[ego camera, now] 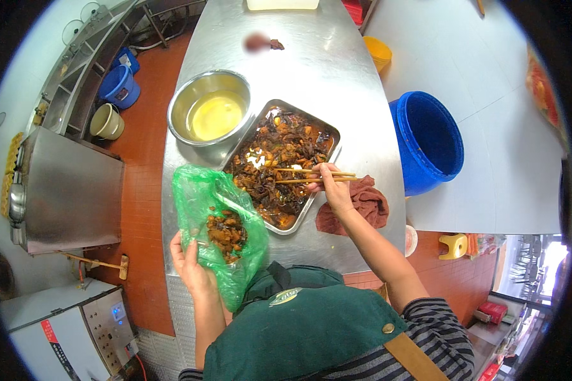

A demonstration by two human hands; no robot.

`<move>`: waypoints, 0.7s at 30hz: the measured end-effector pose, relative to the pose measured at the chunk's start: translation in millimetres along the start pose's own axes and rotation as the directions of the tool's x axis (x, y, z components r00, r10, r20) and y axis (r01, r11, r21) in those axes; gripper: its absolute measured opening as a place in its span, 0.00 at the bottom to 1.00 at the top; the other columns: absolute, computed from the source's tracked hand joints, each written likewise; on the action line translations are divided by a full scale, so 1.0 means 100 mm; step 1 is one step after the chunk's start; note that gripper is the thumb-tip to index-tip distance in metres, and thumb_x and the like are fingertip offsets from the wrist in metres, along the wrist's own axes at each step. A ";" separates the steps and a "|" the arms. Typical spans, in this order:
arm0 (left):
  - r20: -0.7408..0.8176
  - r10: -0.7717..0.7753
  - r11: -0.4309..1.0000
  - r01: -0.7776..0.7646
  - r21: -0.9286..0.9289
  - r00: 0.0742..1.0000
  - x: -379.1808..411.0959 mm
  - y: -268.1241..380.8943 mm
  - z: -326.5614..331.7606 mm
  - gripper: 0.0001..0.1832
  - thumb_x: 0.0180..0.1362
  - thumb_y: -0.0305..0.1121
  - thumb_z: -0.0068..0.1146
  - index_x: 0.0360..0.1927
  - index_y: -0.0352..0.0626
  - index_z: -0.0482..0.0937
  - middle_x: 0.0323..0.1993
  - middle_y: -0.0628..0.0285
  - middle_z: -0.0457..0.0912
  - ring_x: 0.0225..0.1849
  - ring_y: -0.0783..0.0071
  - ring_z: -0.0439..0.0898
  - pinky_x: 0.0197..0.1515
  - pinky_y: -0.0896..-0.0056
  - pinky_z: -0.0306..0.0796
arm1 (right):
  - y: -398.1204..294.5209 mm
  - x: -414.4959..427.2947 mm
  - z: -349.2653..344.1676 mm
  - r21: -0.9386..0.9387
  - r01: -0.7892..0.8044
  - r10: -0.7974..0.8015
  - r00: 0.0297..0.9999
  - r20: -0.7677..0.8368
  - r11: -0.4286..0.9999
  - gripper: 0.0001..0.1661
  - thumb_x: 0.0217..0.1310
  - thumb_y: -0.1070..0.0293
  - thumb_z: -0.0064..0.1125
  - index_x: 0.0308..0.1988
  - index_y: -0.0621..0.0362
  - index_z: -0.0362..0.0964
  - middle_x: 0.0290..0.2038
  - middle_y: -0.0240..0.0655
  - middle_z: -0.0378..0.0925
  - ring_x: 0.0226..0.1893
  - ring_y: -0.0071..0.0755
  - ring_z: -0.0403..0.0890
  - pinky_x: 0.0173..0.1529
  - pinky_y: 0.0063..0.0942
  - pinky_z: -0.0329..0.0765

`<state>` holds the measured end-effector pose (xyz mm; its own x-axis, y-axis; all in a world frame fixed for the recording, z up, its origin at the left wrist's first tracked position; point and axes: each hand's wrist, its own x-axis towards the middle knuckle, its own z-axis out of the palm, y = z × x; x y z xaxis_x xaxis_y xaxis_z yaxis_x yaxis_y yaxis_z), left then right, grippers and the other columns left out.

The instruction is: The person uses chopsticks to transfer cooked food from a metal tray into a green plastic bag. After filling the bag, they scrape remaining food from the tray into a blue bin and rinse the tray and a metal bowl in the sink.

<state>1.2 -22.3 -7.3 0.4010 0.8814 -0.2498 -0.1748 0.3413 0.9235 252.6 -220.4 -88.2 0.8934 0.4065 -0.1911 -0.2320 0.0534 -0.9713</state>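
My right hand grips a pair of wooden chopsticks, whose tips reach into dark, saucy cooked food. That food fills a rectangular metal tray on the table. On the other side, my left hand holds the edge of a green plastic bag spread wide at the front left of the tray. Inside the bag lies a heap of brown food pieces. Some of my left fingers are hidden behind the thin plastic.
Behind the bag stands a metal bowl of yellowish liquid on the steel table. A crumpled brown-red cloth lies beside my right wrist. A blue barrel stands off the table's right edge; buckets sit on the left floor.
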 end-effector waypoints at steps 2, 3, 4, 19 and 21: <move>-0.010 0.011 1.000 -0.011 0.007 1.000 0.02 -0.02 -0.02 0.14 0.57 0.20 0.47 0.48 0.39 0.68 0.42 0.59 0.75 0.39 0.74 0.73 0.42 0.73 0.68 | 0.11 0.06 -0.01 0.046 -0.031 0.032 0.999 -0.035 0.998 0.20 0.69 0.56 0.43 0.38 0.64 0.70 0.30 0.42 0.78 0.22 0.26 0.80 0.27 0.20 0.79; -0.016 0.017 1.000 -0.017 0.009 1.000 0.02 -0.03 -0.02 0.14 0.57 0.20 0.47 0.48 0.39 0.68 0.42 0.59 0.75 0.39 0.74 0.72 0.42 0.73 0.68 | 0.14 0.08 -0.01 0.068 -0.045 0.049 0.998 -0.051 0.997 0.21 0.69 0.56 0.43 0.38 0.64 0.70 0.30 0.42 0.78 0.22 0.27 0.80 0.26 0.20 0.79; -0.018 0.018 1.000 -0.018 0.010 1.000 0.02 -0.02 -0.03 0.14 0.57 0.20 0.47 0.48 0.39 0.68 0.42 0.59 0.75 0.39 0.74 0.72 0.42 0.73 0.68 | 0.16 0.10 -0.02 0.074 -0.048 0.054 0.995 -0.078 0.996 0.21 0.69 0.55 0.41 0.37 0.64 0.69 0.29 0.44 0.78 0.21 0.28 0.80 0.26 0.21 0.79; -0.009 0.006 1.000 -0.006 0.001 1.000 0.00 -0.02 0.01 0.15 0.58 0.20 0.47 0.49 0.40 0.68 0.41 0.59 0.75 0.37 0.74 0.73 0.42 0.74 0.70 | -0.13 -0.17 0.05 0.329 -0.111 0.164 0.976 -0.141 0.938 0.22 0.69 0.54 0.40 0.38 0.63 0.69 0.28 0.42 0.77 0.20 0.30 0.79 0.27 0.24 0.79; -0.002 0.004 1.000 -0.004 -0.011 1.000 -0.02 0.00 0.02 0.15 0.58 0.20 0.47 0.49 0.40 0.67 0.41 0.58 0.76 0.37 0.74 0.73 0.41 0.74 0.70 | -0.23 -0.31 0.22 0.227 -0.139 0.134 0.990 0.035 0.964 0.20 0.69 0.54 0.41 0.38 0.62 0.69 0.29 0.42 0.78 0.22 0.30 0.79 0.27 0.23 0.79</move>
<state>2.7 -24.5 -6.2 0.3984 0.8833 -0.2471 -0.1861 0.3416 0.9212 221.3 -213.9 -56.6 0.8401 0.4420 -0.3144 -0.4349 0.2023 -0.8775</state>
